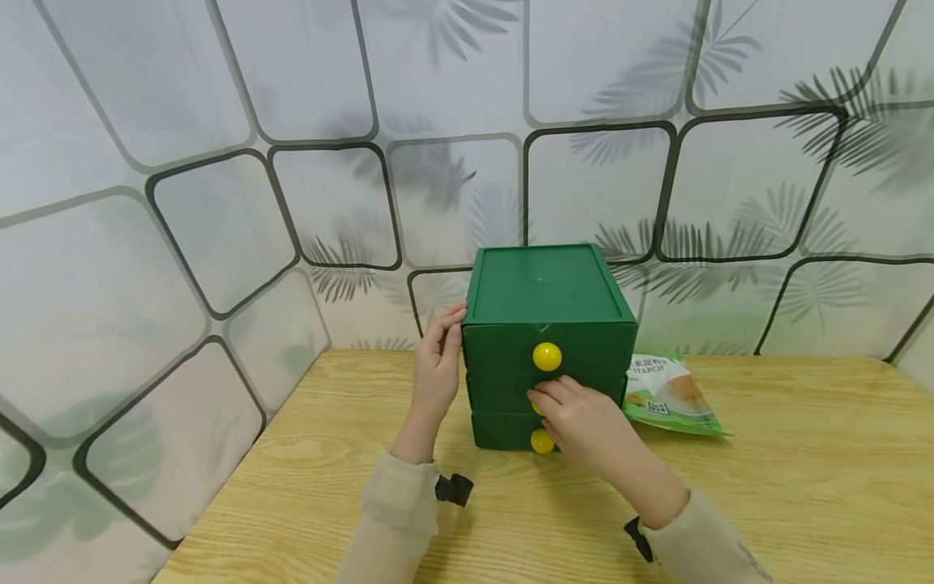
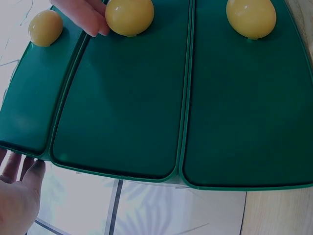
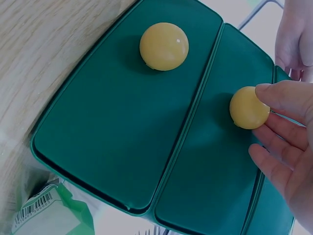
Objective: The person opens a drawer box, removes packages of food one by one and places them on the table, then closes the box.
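Observation:
A green three-drawer box point(image 1: 547, 284) has a round yellow knob on each drawer. In the head view my left hand point(image 1: 436, 369) rests against the box's left side near the top, fingers extended; it also shows in the left wrist view point(image 2: 19, 196). My right hand point(image 1: 584, 422) is at the middle drawer, its fingers about the middle knob point(image 3: 248, 108). In the right wrist view the thumb and fingers of my right hand point(image 3: 291, 132) pinch that knob from either side. All three drawers look closed.
A green and white starch packet point(image 1: 667, 393) lies on the wooden table point(image 1: 803, 470) against the box's right side. Behind the table stands a patterned wall covering point(image 1: 452, 195) with leaf shapes.

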`<move>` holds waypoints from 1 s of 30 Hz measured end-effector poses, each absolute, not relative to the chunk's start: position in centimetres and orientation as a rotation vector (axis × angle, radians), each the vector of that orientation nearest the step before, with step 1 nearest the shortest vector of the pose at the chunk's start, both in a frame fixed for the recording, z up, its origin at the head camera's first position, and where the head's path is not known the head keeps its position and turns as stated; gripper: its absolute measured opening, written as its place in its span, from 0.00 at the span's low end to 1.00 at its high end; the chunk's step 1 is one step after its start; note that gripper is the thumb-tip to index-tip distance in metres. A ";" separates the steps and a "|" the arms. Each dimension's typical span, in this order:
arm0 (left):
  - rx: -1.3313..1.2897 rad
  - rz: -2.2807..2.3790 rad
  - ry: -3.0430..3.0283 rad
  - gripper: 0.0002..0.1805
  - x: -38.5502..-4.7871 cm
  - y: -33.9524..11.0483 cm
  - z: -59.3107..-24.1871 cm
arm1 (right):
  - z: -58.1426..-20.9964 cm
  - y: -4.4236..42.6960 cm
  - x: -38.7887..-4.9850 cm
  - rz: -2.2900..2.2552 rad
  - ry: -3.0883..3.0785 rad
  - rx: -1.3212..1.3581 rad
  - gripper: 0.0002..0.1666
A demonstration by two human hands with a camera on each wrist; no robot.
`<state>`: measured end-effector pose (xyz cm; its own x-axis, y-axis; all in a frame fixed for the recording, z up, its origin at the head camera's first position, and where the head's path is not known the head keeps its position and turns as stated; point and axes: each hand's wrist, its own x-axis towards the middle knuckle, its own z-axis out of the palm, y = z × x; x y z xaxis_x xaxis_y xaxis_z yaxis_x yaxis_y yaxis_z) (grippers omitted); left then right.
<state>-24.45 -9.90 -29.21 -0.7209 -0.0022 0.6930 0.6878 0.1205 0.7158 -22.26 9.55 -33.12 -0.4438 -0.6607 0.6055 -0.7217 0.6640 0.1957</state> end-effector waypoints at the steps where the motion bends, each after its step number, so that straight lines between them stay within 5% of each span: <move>1: -0.659 -1.650 -1.865 0.15 -24.4 -9.9 -29.2 | -33.1 9.6 -22.3 0.121 -2.215 1.063 0.18; 30: -0.658 -1.659 -1.864 0.15 -24.5 -9.9 -29.3 | -34.0 9.9 -23.2 0.121 -2.168 1.107 0.15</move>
<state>-24.50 -9.92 -29.29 -0.7265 -0.0016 0.6871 0.6823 0.1167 0.7217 -23.17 9.86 -34.00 -0.3989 -0.6795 0.6157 -0.7440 0.6323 0.2158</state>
